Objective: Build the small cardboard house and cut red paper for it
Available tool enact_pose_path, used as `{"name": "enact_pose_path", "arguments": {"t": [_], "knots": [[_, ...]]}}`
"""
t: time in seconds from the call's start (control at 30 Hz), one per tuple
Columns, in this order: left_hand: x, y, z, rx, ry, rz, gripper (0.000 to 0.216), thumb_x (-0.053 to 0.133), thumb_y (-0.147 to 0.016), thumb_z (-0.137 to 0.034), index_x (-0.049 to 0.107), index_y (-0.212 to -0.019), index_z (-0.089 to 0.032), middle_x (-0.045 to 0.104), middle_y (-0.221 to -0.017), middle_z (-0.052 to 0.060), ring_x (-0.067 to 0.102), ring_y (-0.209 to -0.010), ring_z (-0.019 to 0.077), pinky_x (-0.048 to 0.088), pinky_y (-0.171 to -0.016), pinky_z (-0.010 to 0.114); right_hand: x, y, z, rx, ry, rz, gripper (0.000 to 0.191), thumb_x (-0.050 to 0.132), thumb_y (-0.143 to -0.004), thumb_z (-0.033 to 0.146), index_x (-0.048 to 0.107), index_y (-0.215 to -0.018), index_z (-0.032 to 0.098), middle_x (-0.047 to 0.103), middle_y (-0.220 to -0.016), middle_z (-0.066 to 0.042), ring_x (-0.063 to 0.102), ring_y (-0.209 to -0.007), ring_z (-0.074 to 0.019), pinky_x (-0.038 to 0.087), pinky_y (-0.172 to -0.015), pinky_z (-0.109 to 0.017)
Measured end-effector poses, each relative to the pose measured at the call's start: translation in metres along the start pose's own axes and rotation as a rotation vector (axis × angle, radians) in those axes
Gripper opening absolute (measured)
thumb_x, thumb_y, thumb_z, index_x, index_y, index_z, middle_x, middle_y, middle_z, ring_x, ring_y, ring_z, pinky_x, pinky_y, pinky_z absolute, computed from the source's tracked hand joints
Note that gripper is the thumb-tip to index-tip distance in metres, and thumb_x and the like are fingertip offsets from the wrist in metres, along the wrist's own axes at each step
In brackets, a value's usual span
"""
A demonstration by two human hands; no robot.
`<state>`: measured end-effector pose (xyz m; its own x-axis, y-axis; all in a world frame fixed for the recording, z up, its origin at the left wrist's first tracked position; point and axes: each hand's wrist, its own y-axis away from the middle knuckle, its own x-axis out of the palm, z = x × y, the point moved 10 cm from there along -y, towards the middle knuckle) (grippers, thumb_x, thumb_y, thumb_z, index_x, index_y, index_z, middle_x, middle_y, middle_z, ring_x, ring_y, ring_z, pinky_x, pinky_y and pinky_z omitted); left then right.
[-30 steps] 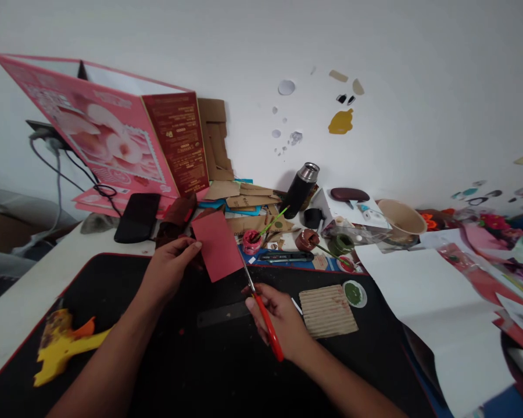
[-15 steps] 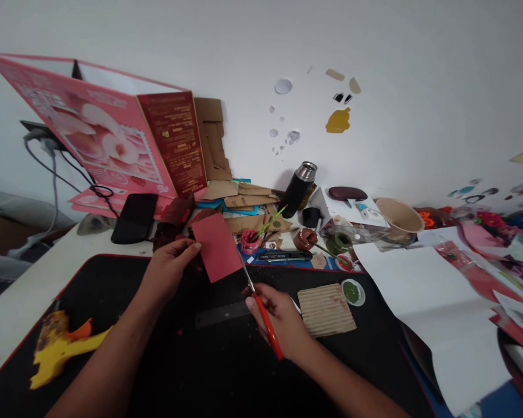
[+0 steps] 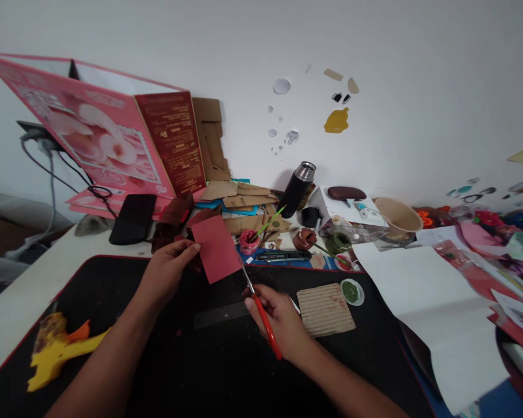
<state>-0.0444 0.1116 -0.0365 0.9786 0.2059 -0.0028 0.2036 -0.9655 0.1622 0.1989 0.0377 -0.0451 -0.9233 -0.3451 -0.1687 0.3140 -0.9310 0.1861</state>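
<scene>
My left hand pinches the left edge of a red sheet of paper, held up above the black mat. In my right hand is a pair of scissors with red handles. Its blades point up and away, lying at the paper's lower right edge. Whether the blades are parted cannot be made out. Below the paper, a dark ruler lies flat on the mat. A piece of corrugated cardboard rests just right of my right hand.
A yellow glue gun lies at the left. Behind the mat stand a black flask, paint jars and a utility knife. A phone leans near a pink bag. White paper covers the right side.
The view has shifted very slightly. Both hands, the red paper and the scissors hold almost the same position as before.
</scene>
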Motion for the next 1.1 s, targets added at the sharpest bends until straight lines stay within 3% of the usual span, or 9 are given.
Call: {"name": "enact_pose_path", "arguments": {"t": [0.33,0.47,0.63,0.83,1.1], "knots": [[0.007,-0.001,0.007,-0.045,0.111,0.015,0.04,0.09,-0.06,-0.053,0.074,-0.071,-0.019,0.067,-0.071,0.001,0.06,-0.053,0.0136,0.053,-0.051,0.026,-0.001,0.001,-0.002,-0.019,0.03,-0.013,0.036,0.068,-0.094,0.052,0.073,-0.109,0.019,0.051,-0.067,0.003,0.042,-0.056,-0.01,0.035,-0.052,-0.022],[0.007,0.0,0.007,-0.046,0.139,0.028,0.037,0.091,-0.062,-0.05,0.073,-0.071,-0.019,0.067,-0.069,-0.001,0.06,-0.054,0.0125,0.053,-0.053,0.024,0.001,0.003,-0.011,0.058,-0.052,0.033,0.043,0.065,-0.095,0.059,0.07,-0.113,0.02,0.049,-0.063,0.006,0.04,-0.046,-0.0075,0.033,-0.044,-0.02],[0.007,0.001,0.006,-0.033,0.159,0.048,0.035,0.09,-0.064,-0.048,0.073,-0.071,-0.019,0.066,-0.066,-0.001,0.059,-0.052,0.0117,0.05,-0.051,0.023,0.003,0.007,-0.008,0.102,-0.118,0.134,0.056,0.065,-0.092,0.066,0.066,-0.126,0.021,0.062,-0.073,0.003,0.052,-0.045,-0.0082,0.042,-0.042,-0.02],[0.007,0.003,-0.001,-0.002,0.159,0.036,0.032,0.089,-0.065,-0.046,0.073,-0.072,-0.02,0.066,-0.07,-0.001,0.059,-0.055,0.0121,0.051,-0.052,0.023,0.001,0.01,0.011,0.037,-0.041,0.19,0.059,0.069,-0.091,0.063,0.065,-0.131,0.019,0.072,-0.085,-0.003,0.068,-0.069,-0.0157,0.052,-0.059,-0.025],[0.006,0.004,-0.006,0.034,0.112,0.03,0.032,0.087,-0.067,-0.048,0.073,-0.072,-0.019,0.065,-0.068,0.0,0.059,-0.054,0.0132,0.05,-0.053,0.024,0.002,0.015,0.019,-0.005,-0.047,0.279,0.07,0.072,-0.087,0.067,0.06,-0.139,0.021,0.074,-0.106,-0.009,0.071,-0.09,-0.0205,0.056,-0.082,-0.034]]}}
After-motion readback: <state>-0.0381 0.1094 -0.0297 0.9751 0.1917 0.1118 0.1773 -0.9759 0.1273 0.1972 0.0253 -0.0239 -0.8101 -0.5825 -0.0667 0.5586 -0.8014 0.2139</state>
